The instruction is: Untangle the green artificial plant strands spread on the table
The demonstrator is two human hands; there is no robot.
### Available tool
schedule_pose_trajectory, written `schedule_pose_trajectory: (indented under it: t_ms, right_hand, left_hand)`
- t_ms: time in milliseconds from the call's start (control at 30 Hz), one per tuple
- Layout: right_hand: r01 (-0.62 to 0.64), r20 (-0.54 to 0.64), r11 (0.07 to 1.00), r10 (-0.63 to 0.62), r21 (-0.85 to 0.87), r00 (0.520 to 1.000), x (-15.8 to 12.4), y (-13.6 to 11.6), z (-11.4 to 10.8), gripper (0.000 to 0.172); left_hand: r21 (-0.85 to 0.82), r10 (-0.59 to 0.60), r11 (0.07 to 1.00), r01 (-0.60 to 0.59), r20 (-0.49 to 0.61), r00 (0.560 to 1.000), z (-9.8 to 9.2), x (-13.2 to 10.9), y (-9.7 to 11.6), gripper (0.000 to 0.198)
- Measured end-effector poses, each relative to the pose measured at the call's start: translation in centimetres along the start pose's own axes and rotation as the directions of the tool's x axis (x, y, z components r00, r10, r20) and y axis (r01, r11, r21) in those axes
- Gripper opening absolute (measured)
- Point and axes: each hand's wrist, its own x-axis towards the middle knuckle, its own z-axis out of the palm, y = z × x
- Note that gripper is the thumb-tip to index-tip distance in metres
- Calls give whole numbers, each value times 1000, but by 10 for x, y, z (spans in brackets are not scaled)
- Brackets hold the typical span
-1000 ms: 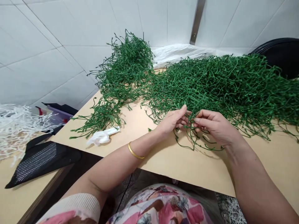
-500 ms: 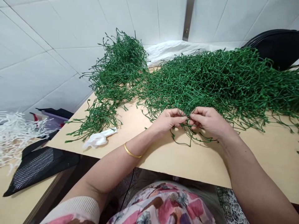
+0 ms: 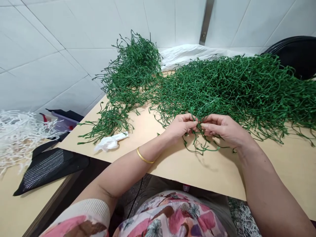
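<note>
At the near edge of a large tangled heap of thin green plastic stems (image 3: 222,82), my two hands meet fingertip to fingertip. My left hand (image 3: 181,126) is closed in a pinch on green stems, thumb against the fingers. Close beside it, my right hand (image 3: 221,128) also pinches green stems between thumb and forefinger. Several loose stem ends (image 3: 199,146) hang down below the fingers onto the tabletop (image 3: 172,161). Exactly which strand each hand grips is hard to make out. Small knobs show at the ends of many stems.
A second green pile (image 3: 133,65) lies back left, with a smaller bunch (image 3: 111,121) before it. Crumpled white plastic (image 3: 111,141) sits near the left edge. White strands (image 3: 22,138) and a black mesh piece (image 3: 46,168) lie farther left. A black round object (image 3: 293,56) stands back right.
The view has shifted slightly, so the scene sits a little farther right. My right fingers have opened out a little from the left ones; both hands stay at the same stems.
</note>
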Motion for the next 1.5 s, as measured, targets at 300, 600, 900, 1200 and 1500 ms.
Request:
schedule_pose_trajectory:
  t_ms: [300, 600, 900, 1200, 1500]
  right_hand:
    - [32, -112, 991, -17, 132, 994, 6, 5, -1, 29]
    - [96, -143, 978, -70, 183, 987, 4, 4, 1, 29]
    - [82, -106, 979, -63, 188, 992, 3, 3, 1, 29]
    - [-19, -40, 968, 30, 251, 999, 5, 5, 6, 33]
    - [-72, 165, 936, 15, 345, 986, 3, 6, 5, 22]
  left_hand:
    - [-99, -49, 994, 48, -10, 999, 2, -1, -2, 12]
    - [-108, -174, 978, 177, 30, 984, 1, -4, 3, 19]
    - [-159, -68, 985, 63, -26, 997, 3, -4, 2, 20]
    - [-229, -45, 972, 53, 39, 998, 1, -3, 2, 10]
    - [-152, -5, 988, 20, 98, 995, 1, -4, -1, 18]
